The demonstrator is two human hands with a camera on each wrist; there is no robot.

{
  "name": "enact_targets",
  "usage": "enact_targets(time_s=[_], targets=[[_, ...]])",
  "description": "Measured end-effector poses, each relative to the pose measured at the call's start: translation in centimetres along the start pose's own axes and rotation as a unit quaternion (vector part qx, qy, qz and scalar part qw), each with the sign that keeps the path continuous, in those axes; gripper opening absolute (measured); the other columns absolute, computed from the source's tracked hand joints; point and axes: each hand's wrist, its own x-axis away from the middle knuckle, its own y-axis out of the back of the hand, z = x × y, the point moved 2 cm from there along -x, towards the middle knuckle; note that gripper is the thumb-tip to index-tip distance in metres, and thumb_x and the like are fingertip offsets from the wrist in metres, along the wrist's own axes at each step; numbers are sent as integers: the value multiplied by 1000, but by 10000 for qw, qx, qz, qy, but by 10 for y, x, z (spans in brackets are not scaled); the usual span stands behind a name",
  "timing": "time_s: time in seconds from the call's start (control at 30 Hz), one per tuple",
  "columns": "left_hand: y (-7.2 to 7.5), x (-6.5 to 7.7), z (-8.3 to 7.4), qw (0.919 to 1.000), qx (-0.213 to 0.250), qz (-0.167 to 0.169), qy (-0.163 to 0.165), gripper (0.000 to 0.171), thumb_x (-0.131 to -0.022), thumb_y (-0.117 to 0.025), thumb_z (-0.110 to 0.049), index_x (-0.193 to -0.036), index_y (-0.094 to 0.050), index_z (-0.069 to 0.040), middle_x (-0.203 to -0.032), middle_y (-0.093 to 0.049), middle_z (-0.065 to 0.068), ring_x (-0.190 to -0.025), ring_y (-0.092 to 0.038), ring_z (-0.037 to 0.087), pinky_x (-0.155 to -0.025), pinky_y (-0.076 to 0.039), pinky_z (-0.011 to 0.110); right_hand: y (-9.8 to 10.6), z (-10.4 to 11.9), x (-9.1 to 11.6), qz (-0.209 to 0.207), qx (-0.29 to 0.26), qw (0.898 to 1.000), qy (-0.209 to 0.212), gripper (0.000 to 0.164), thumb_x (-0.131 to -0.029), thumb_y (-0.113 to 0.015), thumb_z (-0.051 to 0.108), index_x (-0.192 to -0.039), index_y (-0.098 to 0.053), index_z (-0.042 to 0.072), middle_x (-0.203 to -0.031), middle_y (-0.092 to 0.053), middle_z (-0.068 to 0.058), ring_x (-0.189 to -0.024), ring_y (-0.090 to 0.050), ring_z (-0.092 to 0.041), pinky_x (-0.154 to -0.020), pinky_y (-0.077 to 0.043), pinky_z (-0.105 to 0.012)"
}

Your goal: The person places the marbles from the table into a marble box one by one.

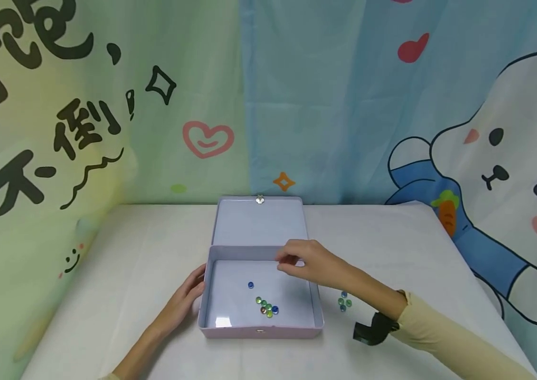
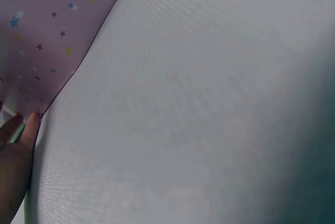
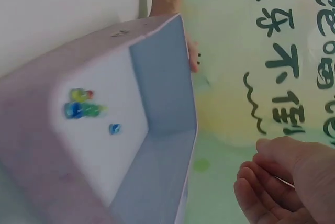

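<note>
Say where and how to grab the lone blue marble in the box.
I'd pinch the lone blue marble across its middle, from straight above: it's small and round, so an off-centre squeeze may roll it. It sits apart from the other marbles in the box, leaving room, and the walls would likely hinder a sideways approach.

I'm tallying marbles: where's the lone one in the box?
Head view: the lone blue marble lies inside the box, beyond and left of the marble cluster.

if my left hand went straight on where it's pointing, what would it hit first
The box, probably its left side: your left hand seems to rest against it.
</note>
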Motion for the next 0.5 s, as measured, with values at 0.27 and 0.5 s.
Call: enact_targets(time_s=[0.27,0.5], targets=[[1,2,0,10000,-8,-28,74,52,-103,-40,-25,-152,-28,-15,-157,-32,18,-142,-35,41,-113,-24,63,4,-38,63,-752,24,9961,-464,14,-89,-69,14,-103,-69,13,-95,-69,5,-84,-62,-2,-76,-56,-22],[1,0,-1,10000,-37,-61,54,52,-104,-40,-27,-153,-28,-15,-156,-33,18,-141,-36,41,-113,-25,62,-5,-79,111,-1022,9,9912,-846,10,-86,-72,13,-95,-68,12,-89,-67,6,-79,-58,4,-71,-56,-23]])
